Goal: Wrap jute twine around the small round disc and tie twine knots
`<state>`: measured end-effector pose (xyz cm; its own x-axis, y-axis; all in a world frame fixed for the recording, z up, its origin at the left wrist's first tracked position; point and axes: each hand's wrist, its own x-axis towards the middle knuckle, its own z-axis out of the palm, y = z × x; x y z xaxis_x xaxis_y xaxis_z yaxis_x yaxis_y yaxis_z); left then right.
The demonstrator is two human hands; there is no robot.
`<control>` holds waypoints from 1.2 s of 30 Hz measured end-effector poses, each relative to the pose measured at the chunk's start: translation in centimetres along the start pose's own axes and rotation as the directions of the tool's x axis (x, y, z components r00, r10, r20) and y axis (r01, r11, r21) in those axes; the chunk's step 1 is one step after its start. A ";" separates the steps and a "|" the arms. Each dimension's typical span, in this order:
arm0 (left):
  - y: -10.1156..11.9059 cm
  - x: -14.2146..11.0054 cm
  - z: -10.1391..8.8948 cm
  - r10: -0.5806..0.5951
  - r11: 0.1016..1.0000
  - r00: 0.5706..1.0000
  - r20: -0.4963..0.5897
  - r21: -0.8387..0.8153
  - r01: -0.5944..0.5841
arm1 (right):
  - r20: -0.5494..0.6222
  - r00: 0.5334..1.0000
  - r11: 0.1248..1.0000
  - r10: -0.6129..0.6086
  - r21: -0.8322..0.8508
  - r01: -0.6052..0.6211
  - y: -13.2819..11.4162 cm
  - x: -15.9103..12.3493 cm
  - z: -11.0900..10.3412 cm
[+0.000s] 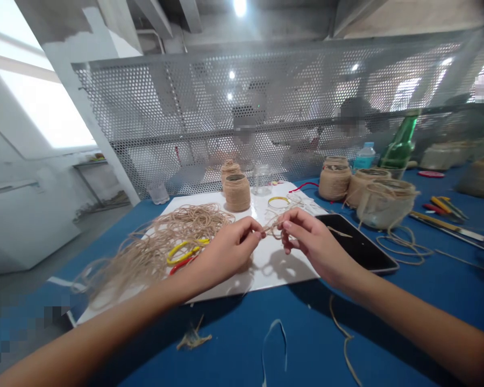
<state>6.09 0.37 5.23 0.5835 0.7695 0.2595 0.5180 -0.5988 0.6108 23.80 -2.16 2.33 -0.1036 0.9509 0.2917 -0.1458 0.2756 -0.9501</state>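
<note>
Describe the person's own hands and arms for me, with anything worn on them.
The left hand and right hand are ordinary human hands with no gloves, and no rings show on the fingers in view. The left forearm and right forearm are slender, with no watch, bracelet or visible markings. No sleeve shows on either before the picture's edge.

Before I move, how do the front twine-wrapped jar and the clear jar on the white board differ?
The front twine-wrapped jar looks brown and opaque; the clear jar is see-through. The wrapped jar stands nearer the camera, the clear jar farther back, to its right. Both stand upright on the white board.
</note>
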 end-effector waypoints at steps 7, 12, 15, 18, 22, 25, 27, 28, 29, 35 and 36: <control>-0.1 -0.1 0.0 0.034 0.995 0.999 -0.005 0.095 -0.034 | 0.089 0.989 0.981 0.120 0.144 -0.132 0.3 0.0 -0.2; 0.0 -0.1 -0.7 0.063 0.967 0.993 -0.096 0.251 -0.037 | 0.079 0.991 0.995 0.104 0.001 -0.105 0.4 0.2 -0.5; 0.3 0.0 -1.5 0.056 0.982 0.978 -0.201 0.188 -0.018 | 0.149 0.988 0.951 0.044 -0.308 0.004 0.0 0.3 -0.6; 0.7 -0.1 -2.0 0.019 1.000 0.964 -0.266 0.009 -0.017 | 0.227 0.973 0.830 -0.032 -0.537 0.152 -0.4 0.3 -0.6; 0.6 -0.1 -2.2 -0.046 0.965 0.949 -0.313 -0.259 -0.039 | 0.230 0.973 0.796 -0.019 -0.585 0.154 -0.4 0.5 -0.9; 0.2 0.1 -2.3 -0.106 0.899 0.932 -0.346 -0.434 -0.059 | 0.220 0.975 0.824 0.038 -0.559 0.094 -0.3 0.7 -1.1; 0.1 0.3 -2.4 -0.144 0.837 0.929 -0.341 -0.542 -0.070 | 0.224 0.973 0.836 0.054 -0.543 0.078 -0.2 0.8 -1.1; 0.2 0.3 -2.4 -0.155 0.803 0.928 -0.340 -0.590 -0.082 | 0.231 0.971 0.841 0.065 -0.536 0.071 -0.2 0.8 -1.1; 0.4 0.3 -2.4 -0.161 0.767 0.928 -0.335 -0.634 -0.096 | 0.239 0.968 0.847 0.078 -0.529 0.062 -0.2 0.8 -1.1; 1.9 -0.3 -2.4 -0.112 0.588 0.981 -0.159 -0.806 -0.063 | 0.236 0.965 0.940 0.113 -0.341 -0.027 0.0 0.7 -0.9; 1.9 -0.3 -2.3 -0.100 0.596 0.985 -0.141 -0.801 -0.054 | 0.224 0.968 0.963 0.113 -0.263 -0.051 0.1 0.7 -0.9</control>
<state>5.45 -0.48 8.00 0.4352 0.8490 0.2998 -0.2233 -0.2208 0.9494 24.59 -1.31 2.34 -0.3371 0.9200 0.2000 0.1239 0.2539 -0.9593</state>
